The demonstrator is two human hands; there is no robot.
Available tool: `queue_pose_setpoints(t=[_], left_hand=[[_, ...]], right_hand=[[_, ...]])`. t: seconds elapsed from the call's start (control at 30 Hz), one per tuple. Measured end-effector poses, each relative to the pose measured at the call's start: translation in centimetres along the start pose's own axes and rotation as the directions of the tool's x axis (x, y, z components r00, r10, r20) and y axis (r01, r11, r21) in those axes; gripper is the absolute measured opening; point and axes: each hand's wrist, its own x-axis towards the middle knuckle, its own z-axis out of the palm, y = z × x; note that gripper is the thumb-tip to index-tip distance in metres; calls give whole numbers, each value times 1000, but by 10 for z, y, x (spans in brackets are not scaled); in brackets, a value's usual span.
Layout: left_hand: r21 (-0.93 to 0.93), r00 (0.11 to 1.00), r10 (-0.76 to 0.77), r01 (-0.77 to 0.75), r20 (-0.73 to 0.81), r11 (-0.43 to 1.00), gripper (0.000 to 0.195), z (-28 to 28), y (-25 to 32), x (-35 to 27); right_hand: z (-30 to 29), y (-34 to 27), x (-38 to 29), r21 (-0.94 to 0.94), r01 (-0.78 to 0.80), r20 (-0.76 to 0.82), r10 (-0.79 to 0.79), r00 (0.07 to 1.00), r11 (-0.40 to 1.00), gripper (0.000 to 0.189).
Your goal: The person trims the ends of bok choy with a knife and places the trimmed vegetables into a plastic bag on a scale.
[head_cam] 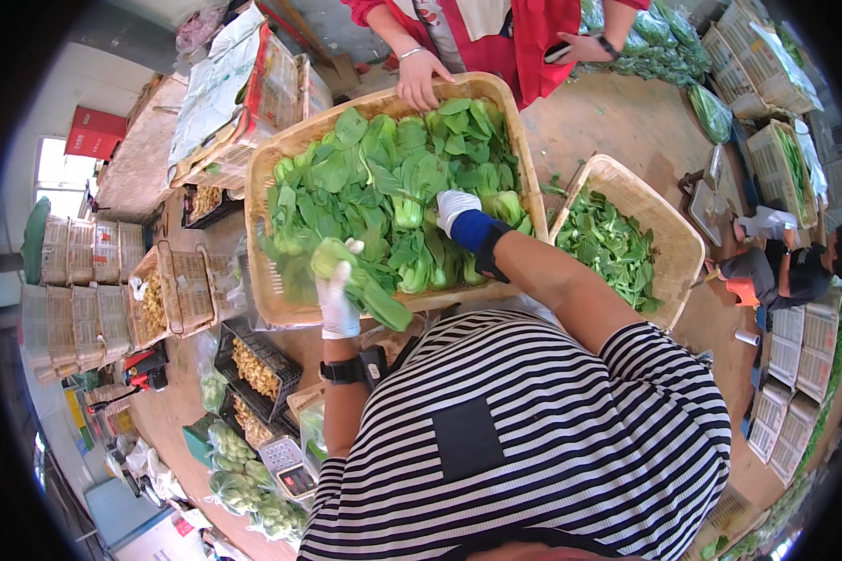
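Observation:
A large tan plastic crate [256, 231] stands before me, filled with heads of green bok choy [337, 165]. My left hand [337, 298], in a white glove, is closed around a bok choy head [372, 287] over the crate's near left side, its leaves pointing right. My right hand [456, 208], also white-gloved with a blue cuff, reaches among the heads right of the middle; its fingers are partly hidden, and whether they grip a head cannot be told. A smaller tan crate [673, 231] at the right holds loose green leaves [607, 238].
Across the crate stands a person in red, one hand [419, 78] on its far rim. A digital scale [291, 466], black crates of ginger-like roots [256, 365] and bagged vegetables [238, 484] lie at lower left. Another person [779, 270] sits far right near stacked crates.

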Motion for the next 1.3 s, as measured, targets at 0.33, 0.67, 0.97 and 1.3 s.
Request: queue_pose_setpoints(t=[0.33,0.67,0.97,1.3], left_hand=[[353,911,-11,-148,412,924,72,76,-8,27],[368,648,-79,-324,758,872,60,244,-52,28],[375,403,-168,-516,900,770,49,320,-96,9],[362,314,-228,-484,922,797,48,376,-120,-23]], right_hand=[[-48,57,-98,755,319,-331,-88,940,573,22],[-125,107,-237,182,162,-689,8,725,970,31],[-115,160,-275,132,-117,-770,177,613,984,32],[-105,202,-324,447,-73,-702,400,589,892,36]])
